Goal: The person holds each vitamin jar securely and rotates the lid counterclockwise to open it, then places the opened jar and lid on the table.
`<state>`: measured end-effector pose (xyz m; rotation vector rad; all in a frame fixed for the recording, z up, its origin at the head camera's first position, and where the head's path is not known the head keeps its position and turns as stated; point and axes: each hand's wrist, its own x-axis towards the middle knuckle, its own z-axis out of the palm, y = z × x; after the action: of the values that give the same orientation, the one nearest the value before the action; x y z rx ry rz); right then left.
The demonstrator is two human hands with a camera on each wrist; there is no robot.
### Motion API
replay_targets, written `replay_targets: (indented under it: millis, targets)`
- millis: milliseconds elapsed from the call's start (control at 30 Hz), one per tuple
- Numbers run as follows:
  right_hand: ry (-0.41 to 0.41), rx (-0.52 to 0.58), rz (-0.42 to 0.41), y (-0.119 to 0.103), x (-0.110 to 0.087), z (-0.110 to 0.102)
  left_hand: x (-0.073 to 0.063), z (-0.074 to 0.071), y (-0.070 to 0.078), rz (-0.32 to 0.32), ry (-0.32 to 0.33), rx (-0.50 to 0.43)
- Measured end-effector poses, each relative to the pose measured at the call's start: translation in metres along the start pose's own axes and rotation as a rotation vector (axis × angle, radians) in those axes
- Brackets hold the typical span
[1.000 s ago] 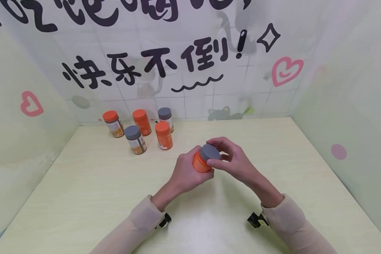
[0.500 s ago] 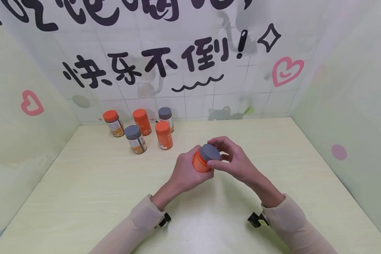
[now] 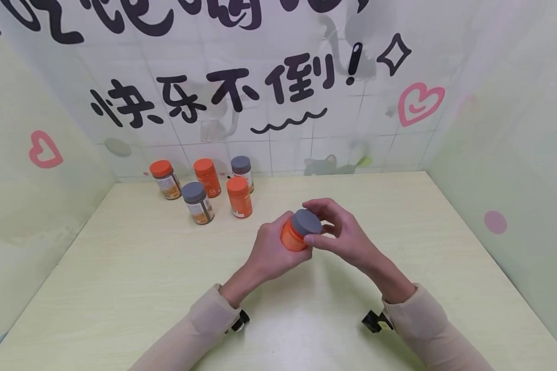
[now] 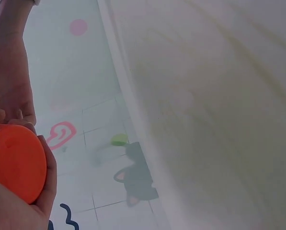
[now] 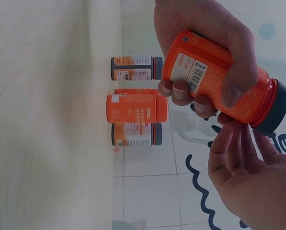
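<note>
In the head view my left hand [image 3: 275, 251] grips an orange plastic bottle [image 3: 291, 238] round its body, tilted above the table. Its dark grey screw cap [image 3: 307, 221] is on and points up and to the right. My right hand [image 3: 345, 234] holds that cap at its edge, thumb on the near side and index finger on the far side. The right wrist view shows the bottle's printed side with a white barcode label [image 5: 188, 72], the left fingers wrapped round it. From the left wrist, the round orange base [image 4: 18, 165] faces the camera.
Several more bottles stand at the back left of the table [image 3: 144, 278]: an orange-capped clear one [image 3: 165, 180], a grey-capped one [image 3: 198, 203], two all-orange ones, the nearer orange bottle [image 3: 239, 198] in front, and another grey-capped bottle [image 3: 242, 172] by the decorated wall [image 3: 288, 154].
</note>
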<state>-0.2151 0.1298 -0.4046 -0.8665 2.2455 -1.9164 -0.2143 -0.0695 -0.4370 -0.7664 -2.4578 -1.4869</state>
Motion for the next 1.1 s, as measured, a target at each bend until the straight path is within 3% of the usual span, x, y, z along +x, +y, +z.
replay_targets:
  millis: [133, 400, 667, 1100]
  targets:
    - [0.019, -0.012, 0.035, -0.001, -0.0003, 0.0013, -0.0003, 0.0001, 0.0009, -0.011, -0.006, -0.005]
    - [-0.038, -0.01, -0.031, -0.0011, -0.0006, -0.0017, -0.0007, -0.0004, 0.0005, -0.001, -0.001, 0.001]
    - [0.02, 0.007, 0.042, -0.0025, -0.0006, 0.0025, -0.0011, -0.0004, 0.0007, -0.003, -0.009, -0.015]
    - [-0.007, 0.03, -0.073, -0.0017, -0.0007, -0.0005, -0.0005, -0.0012, 0.0044, -0.014, -0.012, -0.016]
